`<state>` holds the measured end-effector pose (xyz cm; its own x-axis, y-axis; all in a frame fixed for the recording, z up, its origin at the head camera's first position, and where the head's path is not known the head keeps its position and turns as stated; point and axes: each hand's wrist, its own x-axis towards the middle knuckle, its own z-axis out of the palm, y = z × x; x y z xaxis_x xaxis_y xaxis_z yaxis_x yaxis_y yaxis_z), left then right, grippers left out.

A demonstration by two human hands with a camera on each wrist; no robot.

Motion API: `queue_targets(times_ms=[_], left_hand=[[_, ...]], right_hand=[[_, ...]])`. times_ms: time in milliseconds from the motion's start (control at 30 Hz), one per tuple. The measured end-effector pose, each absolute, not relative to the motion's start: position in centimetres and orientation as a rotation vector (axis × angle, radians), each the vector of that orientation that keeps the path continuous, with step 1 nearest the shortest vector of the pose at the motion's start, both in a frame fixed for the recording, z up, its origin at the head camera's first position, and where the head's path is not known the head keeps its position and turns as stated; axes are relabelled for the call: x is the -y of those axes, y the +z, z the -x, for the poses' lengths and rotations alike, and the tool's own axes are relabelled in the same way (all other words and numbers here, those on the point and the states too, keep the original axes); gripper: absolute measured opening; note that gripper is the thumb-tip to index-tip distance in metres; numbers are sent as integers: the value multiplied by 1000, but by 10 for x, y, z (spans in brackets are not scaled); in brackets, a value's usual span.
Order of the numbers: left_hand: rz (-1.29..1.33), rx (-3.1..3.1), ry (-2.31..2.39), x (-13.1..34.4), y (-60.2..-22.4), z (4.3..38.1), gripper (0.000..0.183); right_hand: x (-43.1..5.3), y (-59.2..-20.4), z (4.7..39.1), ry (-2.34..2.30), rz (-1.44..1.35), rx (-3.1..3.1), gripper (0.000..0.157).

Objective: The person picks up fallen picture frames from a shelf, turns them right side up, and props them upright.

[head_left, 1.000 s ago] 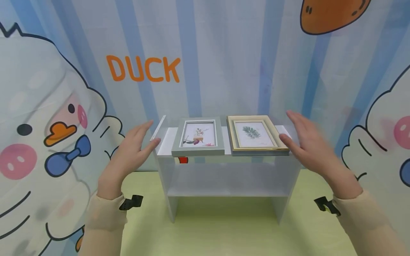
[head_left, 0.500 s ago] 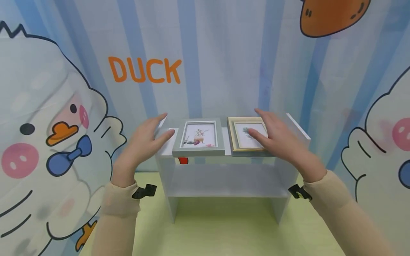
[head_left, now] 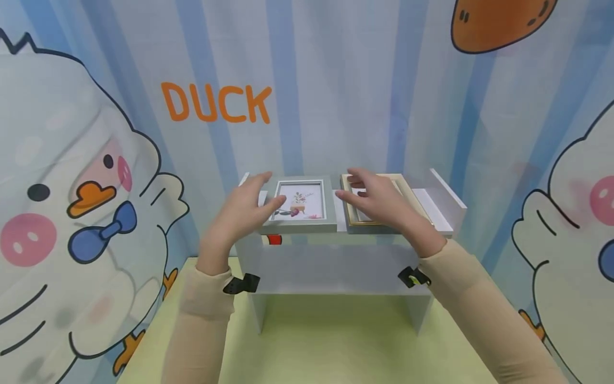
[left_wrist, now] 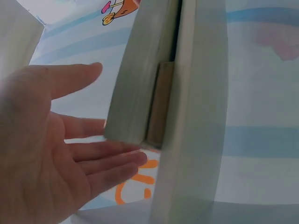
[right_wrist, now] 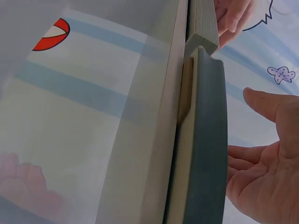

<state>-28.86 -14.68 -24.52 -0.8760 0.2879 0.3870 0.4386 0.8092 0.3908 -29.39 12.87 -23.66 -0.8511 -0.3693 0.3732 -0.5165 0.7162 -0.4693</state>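
Observation:
A grey-green picture frame [head_left: 328, 205] with a flower print lies flat on the left of a white shelf's top. My left hand [head_left: 242, 210] hovers at its left side, fingers extended and thumb apart, the thumb tip overlapping the frame. In the left wrist view, the fingers pass beside the frame's corner [left_wrist: 131, 93] without gripping. To the right lies a cream picture frame [head_left: 412, 194] with a gold inner edge and a blue-grey side [right_wrist: 208, 140]. Over it hovers my right hand [head_left: 379, 200], which hides most of its print; thumb and fingers are spread, holding nothing.
The white shelf unit [head_left: 336, 269] has a lower board and raised end panels, the right panel [head_left: 447, 200] standing beside the cream frame. Behind hangs a striped blue curtain [head_left: 336, 96] with duck drawings. The floor [head_left: 336, 341] is pale yellow-green.
Both hands have moved inward: the left one rightward to the grey-green frame's left side, the right one leftward from beyond the shelf's right end to over the cream frame. Both frames stay put.

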Motion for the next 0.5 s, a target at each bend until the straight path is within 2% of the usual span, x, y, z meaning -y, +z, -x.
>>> queue_targets(times_ms=[133,367,500], left_hand=[[518,2709,-712,142,-250,293,67],[418,2731,-755,138,-256,296,65],[323,2765,-779,135,-259,298,64]], right_hand=[[-118,-235,297,894,-670,2728,63],[-103,-232,307,889,-582,2828,41],[-98,-231,311,851,-524,2905,46]])
